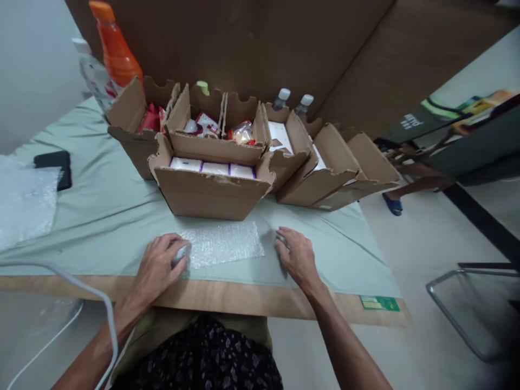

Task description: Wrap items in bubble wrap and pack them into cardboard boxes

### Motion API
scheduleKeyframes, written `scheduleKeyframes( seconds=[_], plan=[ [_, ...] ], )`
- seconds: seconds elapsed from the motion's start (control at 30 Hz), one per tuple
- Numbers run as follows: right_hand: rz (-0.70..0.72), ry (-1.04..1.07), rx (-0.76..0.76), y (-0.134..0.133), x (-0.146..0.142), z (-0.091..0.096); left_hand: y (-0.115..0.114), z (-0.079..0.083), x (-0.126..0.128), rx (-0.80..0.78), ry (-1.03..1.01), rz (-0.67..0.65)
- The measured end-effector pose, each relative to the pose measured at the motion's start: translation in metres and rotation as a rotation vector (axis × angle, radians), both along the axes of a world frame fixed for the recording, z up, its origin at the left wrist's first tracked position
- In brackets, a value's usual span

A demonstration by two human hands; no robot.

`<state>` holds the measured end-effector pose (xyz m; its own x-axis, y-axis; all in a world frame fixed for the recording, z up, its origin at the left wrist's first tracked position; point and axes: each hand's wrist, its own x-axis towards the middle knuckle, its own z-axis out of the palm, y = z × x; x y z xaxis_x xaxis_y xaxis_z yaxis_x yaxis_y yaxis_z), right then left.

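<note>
A sheet of bubble wrap (227,244) lies flat on the pale green cloth in front of me. My left hand (162,264) is closed at its left end, fingers curled with the wrap bunched between thumb and forefinger. Whether something is inside that bunched end cannot be made out. To the right of the sheet, a little apart from it, my right hand (296,255) rests on the cloth. Its fingers are loosely bent, thumb and forefinger apart, and no object shows in it. Just behind the sheet stands a cardboard box (211,189) holding white packs with purple edges.
More open cardboard bins (284,168) stand in a row behind, holding red packets and white boxes. An orange bottle (117,57) is at the back left. Left are a black phone (54,168), more bubble wrap (26,206) and a white cable (87,287). A metal-framed chair (450,311) stands right.
</note>
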<state>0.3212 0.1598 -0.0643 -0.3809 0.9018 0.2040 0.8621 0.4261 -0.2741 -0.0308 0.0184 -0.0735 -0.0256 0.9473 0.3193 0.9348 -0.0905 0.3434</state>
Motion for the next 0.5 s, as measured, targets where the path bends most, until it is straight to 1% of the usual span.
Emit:
scheduleKeyframes(
  seconds=[0.07, 0.1, 0.17, 0.2, 0.23, 0.3, 0.4, 0.5],
  plan=[
    [0.027, 0.022, -0.003, 0.004, -0.019, 0.002, -0.006, 0.001, -0.004, 0.078, 0.003, 0.151],
    [0.03, 0.023, -0.016, 0.005, -0.033, 0.002, -0.009, 0.002, -0.005, 0.081, 0.035, 0.242],
    [0.012, 0.032, -0.059, 0.004, -0.06, 0.004, -0.014, 0.002, -0.008, 0.005, 0.114, 0.371],
    [0.01, 0.061, -0.086, 0.003, -0.069, 0.005, -0.015, 0.002, -0.008, -0.047, 0.129, 0.398],
    [0.017, 0.11, -0.114, 0.0, -0.076, 0.006, -0.015, 0.002, -0.007, -0.086, 0.111, 0.405],
    [0.034, 0.226, -0.157, -0.008, -0.078, 0.008, -0.013, 0.001, -0.003, -0.091, -0.037, 0.392],
    [0.014, 0.344, -0.216, -0.024, -0.065, 0.01, -0.01, 0.002, 0.003, -0.037, -0.282, 0.373],
    [-0.035, 0.578, -0.366, -0.041, -0.051, 0.015, -0.017, 0.009, 0.006, -0.088, -0.518, 0.393]
  ],
)
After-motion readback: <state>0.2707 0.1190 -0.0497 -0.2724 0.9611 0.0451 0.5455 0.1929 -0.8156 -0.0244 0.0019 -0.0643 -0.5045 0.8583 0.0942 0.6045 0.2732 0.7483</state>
